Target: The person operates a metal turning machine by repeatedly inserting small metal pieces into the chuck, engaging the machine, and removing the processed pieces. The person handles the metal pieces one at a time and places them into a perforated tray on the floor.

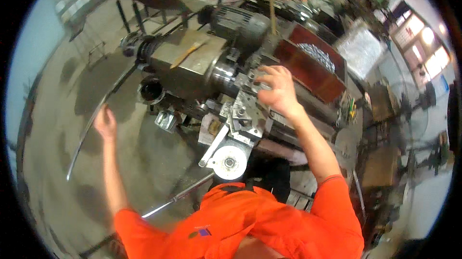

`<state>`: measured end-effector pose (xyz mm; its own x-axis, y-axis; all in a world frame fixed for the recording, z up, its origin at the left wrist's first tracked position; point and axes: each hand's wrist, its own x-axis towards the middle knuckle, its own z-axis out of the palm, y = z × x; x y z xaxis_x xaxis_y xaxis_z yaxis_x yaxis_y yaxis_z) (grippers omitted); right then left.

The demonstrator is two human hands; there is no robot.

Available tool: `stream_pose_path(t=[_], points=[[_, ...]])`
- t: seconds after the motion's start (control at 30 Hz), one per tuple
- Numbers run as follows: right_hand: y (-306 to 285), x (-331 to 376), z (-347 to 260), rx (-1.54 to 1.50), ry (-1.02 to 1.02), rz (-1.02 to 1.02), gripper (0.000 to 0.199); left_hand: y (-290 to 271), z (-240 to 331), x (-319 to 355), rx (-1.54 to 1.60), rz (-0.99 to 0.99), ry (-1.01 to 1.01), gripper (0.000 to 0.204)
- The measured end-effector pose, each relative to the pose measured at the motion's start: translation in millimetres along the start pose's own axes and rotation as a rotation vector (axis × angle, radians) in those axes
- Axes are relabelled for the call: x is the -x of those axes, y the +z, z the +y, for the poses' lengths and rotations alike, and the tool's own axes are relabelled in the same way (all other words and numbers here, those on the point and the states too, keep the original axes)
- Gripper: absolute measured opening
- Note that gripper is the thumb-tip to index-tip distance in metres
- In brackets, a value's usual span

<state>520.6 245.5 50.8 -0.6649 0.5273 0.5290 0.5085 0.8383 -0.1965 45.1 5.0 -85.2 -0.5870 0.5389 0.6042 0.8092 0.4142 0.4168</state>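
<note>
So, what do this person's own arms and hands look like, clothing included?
Both arms wear short orange sleeves, part of an orange shirt with a small green and blue mark on the chest. The forearms are uncovered. The left hand and right hand are gloveless, and no watch or wristband shows.

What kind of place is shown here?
Probably a metalworking shop: there is a lathe-like machine, a finned motor, and a reddish-brown box holding many small shiny pieces.

rod [90, 123]: glossy metal | tool post [244, 110]: dull metal | chuck [223, 76]: shiny metal | shirt [274, 218]: matt cloth
</note>
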Motion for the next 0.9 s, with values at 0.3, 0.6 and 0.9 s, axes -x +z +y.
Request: stream_pose_path(t=[0.3,0.6,0.9], points=[[-123.4,223.3,62.7,0.105,0.661,-0.106,0.031,158.4,38.3,78.5,-0.313,-0.843,0.146,0.035],[-197.5,436.8,132.5,0.476,1.328,-0.097,0.053,136.0,29.7,76.3,-0.426,-0.71,0.171,0.031],[-206.4,586.7,176.4,0.876,1.613,-0.404,0.055,15.1,114.2,100.7,0.093,-1.36,-0.057,0.044]])
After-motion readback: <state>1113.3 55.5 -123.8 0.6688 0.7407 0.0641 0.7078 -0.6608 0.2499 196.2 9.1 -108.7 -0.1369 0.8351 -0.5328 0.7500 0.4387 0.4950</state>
